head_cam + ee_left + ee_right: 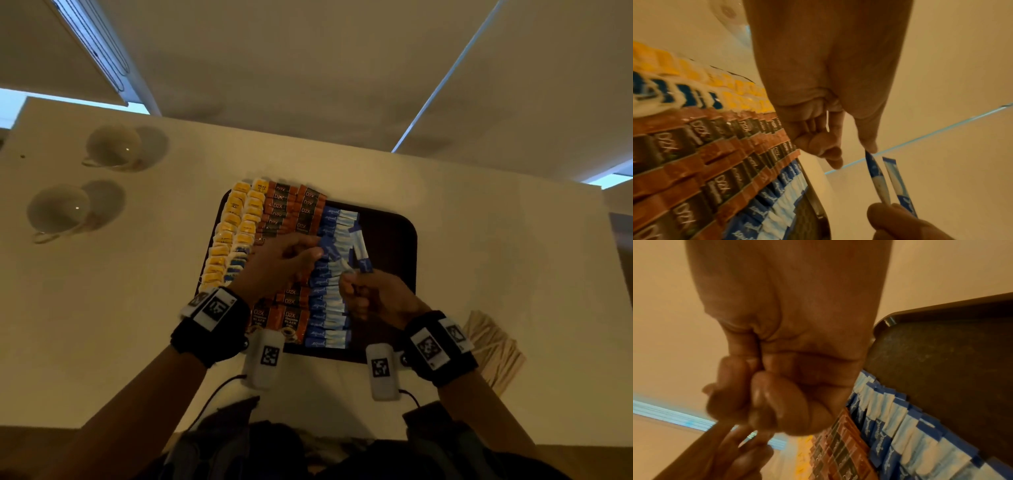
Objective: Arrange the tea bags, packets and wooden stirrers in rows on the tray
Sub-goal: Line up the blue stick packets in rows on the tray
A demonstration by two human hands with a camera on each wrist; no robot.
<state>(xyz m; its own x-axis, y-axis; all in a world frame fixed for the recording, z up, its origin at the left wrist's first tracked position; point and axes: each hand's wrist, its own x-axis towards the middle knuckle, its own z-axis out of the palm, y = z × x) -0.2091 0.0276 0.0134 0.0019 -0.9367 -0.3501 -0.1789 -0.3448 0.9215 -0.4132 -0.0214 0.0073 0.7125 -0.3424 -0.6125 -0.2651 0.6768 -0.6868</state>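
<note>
The right hand (373, 298) is curled in a fist around the lower ends of two blue sticks (359, 253), which stand up out of it above the tray (394, 246). The left hand (284, 263) pinches the top of one of those sticks between thumb and forefinger, its other fingers (818, 146) loosely bent; the left wrist view shows the two sticks (877, 180) side by side, just apart.

Under the hands the tray lies at the table's (102, 308) middle. From its 9 o'clock edge run two columns of yellow tea bags (233, 233), then brown coffee packets (291, 212), then a column of blue sticks (329, 308) overlapping like tiles. The tray's 3 o'clock part is bare dark surface.

Wooden stirrers (493, 346) lie heaped on the table at 4 o'clock from the tray, by the right wrist. Two cups (113, 147) stand well apart from the tray at 10 o'clock.
</note>
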